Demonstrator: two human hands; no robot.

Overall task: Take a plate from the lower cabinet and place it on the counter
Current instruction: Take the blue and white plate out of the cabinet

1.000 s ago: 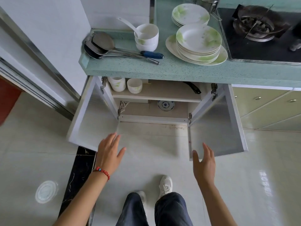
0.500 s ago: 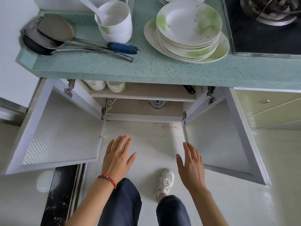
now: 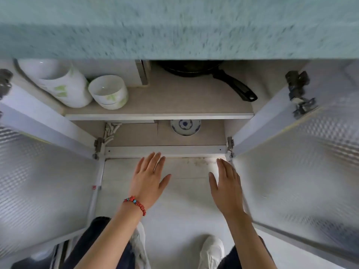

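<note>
Plate (image 3: 185,127) untouched on lower cabinet floor beneath shelf (image 3: 159,116), doors open, left hand (image 3: 148,181) and right hand (image 3: 226,188) spread, empty; grasp, lift to surface (image 3: 174,26) remaining.

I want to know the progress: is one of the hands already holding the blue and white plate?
No, both the left hand and the right hand are open and empty in front of the cabinet, while the plate lies untouched inside.

Speckled matt stone-like counter (image 3: 174,26), glossy glazed plate (image 3: 185,127), glossy bowls (image 3: 108,92), embossed door panels (image 3: 38,181), dull metal hinges (image 3: 298,92).
</note>
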